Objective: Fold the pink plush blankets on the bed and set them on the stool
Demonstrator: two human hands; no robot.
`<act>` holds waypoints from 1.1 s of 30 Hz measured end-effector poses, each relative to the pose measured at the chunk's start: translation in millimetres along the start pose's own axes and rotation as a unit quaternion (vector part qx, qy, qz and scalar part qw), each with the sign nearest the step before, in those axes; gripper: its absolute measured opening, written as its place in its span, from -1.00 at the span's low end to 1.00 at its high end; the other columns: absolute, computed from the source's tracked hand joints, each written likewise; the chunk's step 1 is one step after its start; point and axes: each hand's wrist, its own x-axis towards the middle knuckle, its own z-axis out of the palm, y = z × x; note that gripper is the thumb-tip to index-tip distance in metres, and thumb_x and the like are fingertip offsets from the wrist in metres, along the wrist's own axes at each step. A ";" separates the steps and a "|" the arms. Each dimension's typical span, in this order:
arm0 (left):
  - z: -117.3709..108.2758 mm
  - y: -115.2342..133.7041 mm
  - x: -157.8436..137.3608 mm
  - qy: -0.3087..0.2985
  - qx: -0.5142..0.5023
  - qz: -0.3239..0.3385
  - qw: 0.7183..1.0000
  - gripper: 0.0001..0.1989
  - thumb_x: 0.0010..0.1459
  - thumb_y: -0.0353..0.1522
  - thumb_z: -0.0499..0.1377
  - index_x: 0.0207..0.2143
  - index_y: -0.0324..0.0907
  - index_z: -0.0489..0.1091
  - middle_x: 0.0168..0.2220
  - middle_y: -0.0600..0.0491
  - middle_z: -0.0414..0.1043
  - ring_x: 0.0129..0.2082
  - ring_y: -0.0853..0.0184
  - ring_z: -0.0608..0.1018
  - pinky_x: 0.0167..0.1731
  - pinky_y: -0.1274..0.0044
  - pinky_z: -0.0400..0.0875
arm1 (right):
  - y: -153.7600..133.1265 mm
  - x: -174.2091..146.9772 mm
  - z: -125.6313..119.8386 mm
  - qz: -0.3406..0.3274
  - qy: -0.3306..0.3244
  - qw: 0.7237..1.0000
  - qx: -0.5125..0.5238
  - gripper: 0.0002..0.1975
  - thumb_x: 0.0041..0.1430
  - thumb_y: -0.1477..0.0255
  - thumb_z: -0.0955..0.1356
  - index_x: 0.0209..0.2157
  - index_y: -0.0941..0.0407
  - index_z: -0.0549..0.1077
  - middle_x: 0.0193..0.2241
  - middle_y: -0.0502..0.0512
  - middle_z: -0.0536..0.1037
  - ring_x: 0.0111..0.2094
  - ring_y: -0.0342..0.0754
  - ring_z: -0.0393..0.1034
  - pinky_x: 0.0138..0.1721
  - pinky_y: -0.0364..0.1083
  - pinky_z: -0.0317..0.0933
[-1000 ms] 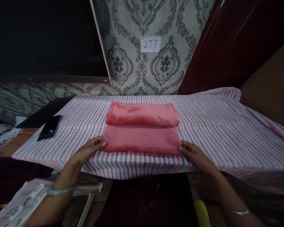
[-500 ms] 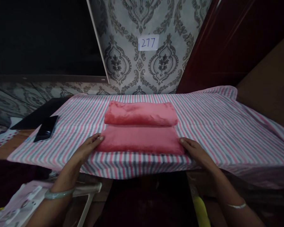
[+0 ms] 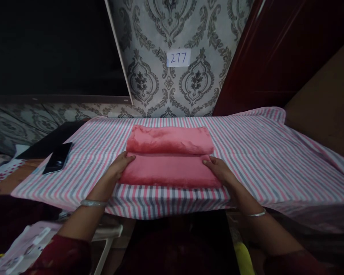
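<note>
A pink plush cloth (image 3: pixel 169 168) lies folded in two thick bands, one behind the other, with a crease between them. My left hand (image 3: pixel 120 165) grips the left side of the nearer band by the crease, thumb on top and the other fingers partly hidden at the edge. Opposite it, my right hand (image 3: pixel 218 168) pinches the right side of the same band, its thumb also on top. Beneath the cloth spreads a striped sheet (image 3: pixel 263 160) in pink, grey and white.
A black phone (image 3: pixel 57 158) rests on the sheet at the left. Behind stand a large dark screen (image 3: pixel 51 49) and a patterned wall with a paper (image 3: pixel 178 58) marked 277. A dark red panel (image 3: pixel 275 57) rises at the right. The sheet hangs over the front edge.
Both hands have slid away from me along the cloth's sides, from the near corners toward the crease, and slightly inward. The view has tilted a little. The cloth keeps its folded shape.
</note>
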 end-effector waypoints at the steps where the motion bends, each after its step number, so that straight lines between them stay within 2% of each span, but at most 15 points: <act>1: 1.3 -3.3 -0.1 0.025 0.021 0.022 0.999 -0.62 -0.16 -0.33 0.32 -0.21 -0.17 0.42 -0.30 0.02 0.57 -0.33 0.23 0.60 -0.32 0.47 0.48 | 4.9 2.1 -0.9 -0.010 0.021 0.999 -0.030 -0.68 -0.05 0.15 0.40 -0.37 0.11 0.56 -0.43 0.06 0.64 -0.40 0.03 0.48 -0.36 -0.06 0.33; 4: 2.4 -9.6 -2.5 0.095 0.083 0.062 0.990 -0.69 -0.10 -0.33 0.27 -0.22 -0.16 0.41 -0.33 0.07 0.54 -0.36 0.25 0.58 -0.35 0.50 0.45 | 16.6 5.9 -3.3 -0.037 0.079 0.993 -0.084 -0.66 0.00 0.11 0.32 -0.43 0.10 0.53 -0.48 0.05 0.61 -0.41 0.01 0.44 -0.37 -0.07 0.28; 6: 1.7 -8.6 -5.8 0.092 0.081 0.054 0.991 -0.72 -0.08 -0.36 0.26 -0.23 -0.16 0.41 -0.36 0.07 0.53 -0.42 0.28 0.56 -0.39 0.52 0.43 | 18.5 4.6 -3.4 -0.045 0.091 0.990 -0.094 -0.65 0.01 0.10 0.31 -0.44 0.10 0.52 -0.48 0.05 0.59 -0.41 0.00 0.42 -0.36 -0.07 0.26; 9: -2.0 -2.7 -15.1 0.051 0.012 0.019 0.998 -0.70 -0.08 -0.36 0.32 -0.23 -0.18 0.43 -0.37 0.05 0.55 -0.46 0.31 0.56 -0.43 0.54 0.45 | 11.7 -6.7 -3.6 -0.039 0.067 0.994 -0.079 -0.61 0.03 0.04 0.33 -0.44 0.10 0.48 -0.49 0.03 0.55 -0.41 -0.01 0.39 -0.38 -0.09 0.25; 12: -12.1 -2.0 -30.5 -0.015 -0.033 -0.018 0.999 -0.60 -0.17 -0.24 0.46 -0.28 -0.21 0.48 -0.38 0.00 0.59 -0.46 0.30 0.58 -0.42 0.54 0.47 | 1.1 -30.2 -8.6 -0.028 0.021 0.997 -0.068 -0.55 0.06 -0.06 0.34 -0.45 0.08 0.45 -0.50 0.02 0.51 -0.40 -0.02 0.37 -0.38 -0.10 0.24; 15: -25.7 -11.0 -49.2 -0.086 -0.021 -0.027 0.996 -0.46 -0.24 -0.10 0.52 -0.25 -0.19 0.53 -0.31 -0.05 0.64 -0.34 0.20 0.64 -0.25 0.46 0.54 | -4.0 -57.3 -16.2 -0.033 -0.032 0.996 -0.072 -0.51 0.02 -0.11 0.40 -0.45 0.07 0.45 -0.48 0.03 0.50 -0.40 -0.02 0.36 -0.37 -0.11 0.24; 18: -33.7 -20.9 -64.2 -0.103 0.016 -0.029 0.994 -0.43 -0.25 -0.02 0.52 -0.24 -0.17 0.56 -0.27 -0.05 0.65 -0.23 0.14 0.65 -0.08 0.39 0.53 | -1.8 -74.5 -19.0 -0.037 -0.072 0.996 -0.044 -0.51 -0.01 -0.09 0.45 -0.37 0.07 0.45 -0.47 0.02 0.48 -0.45 -0.06 0.32 -0.42 -0.12 0.23; 21: -34.0 -24.1 -71.1 -0.083 0.049 -0.029 0.995 -0.39 -0.31 0.06 0.50 -0.32 -0.17 0.56 -0.31 -0.03 0.64 -0.22 0.11 0.64 -0.11 0.39 0.53 | 3.1 -78.1 -16.4 -0.020 -0.063 0.997 -0.030 -0.55 -0.01 -0.05 0.45 -0.40 0.05 0.39 -0.60 -0.10 0.31 -0.60 -0.16 0.12 -0.58 -0.17 0.07; 23: -34.1 -24.2 -72.1 -0.054 0.079 -0.014 0.995 -0.38 -0.35 0.11 0.48 -0.37 -0.16 0.54 -0.38 0.01 0.61 -0.26 0.11 0.62 -0.20 0.39 0.53 | 5.7 -76.7 -15.1 -0.022 -0.043 0.998 -0.035 -0.56 -0.02 -0.03 0.45 -0.45 0.05 0.35 -0.62 -0.13 0.25 -0.62 -0.19 0.06 -0.60 -0.18 0.01; 28: -44.4 -29.6 -65.7 -0.002 0.163 0.063 0.985 -0.38 -0.33 0.17 0.42 -0.43 -0.15 0.50 -0.46 0.04 0.51 -0.29 0.12 0.58 -0.31 0.43 0.49 | 11.4 -71.0 -22.0 -0.022 -0.038 0.997 -0.067 -0.58 0.01 -0.02 0.42 -0.42 0.06 0.40 -0.61 -0.09 0.33 -0.61 -0.17 0.13 -0.60 -0.16 0.06; 30: -48.8 -30.0 -57.6 0.041 0.176 0.094 0.979 -0.34 -0.24 0.20 0.35 -0.30 -0.16 0.53 -0.42 0.03 0.52 -0.30 0.14 0.57 -0.30 0.42 0.48 | 12.2 -65.1 -27.2 -0.037 0.007 0.995 -0.096 -0.57 0.02 -0.03 0.39 -0.35 0.07 0.47 -0.57 -0.03 0.43 -0.58 -0.11 0.25 -0.56 -0.13 0.14; 33: -48.5 -16.8 -37.1 0.122 0.218 0.192 0.949 -0.29 -0.08 0.18 0.24 -0.07 -0.16 0.51 -0.20 -0.06 0.55 -0.21 0.12 0.58 -0.27 0.38 0.49 | 6.0 -47.9 -32.5 -0.123 0.115 0.976 -0.138 -0.57 0.08 0.03 0.35 -0.21 0.08 0.53 -0.32 0.13 0.61 -0.34 0.03 0.46 -0.35 -0.05 0.33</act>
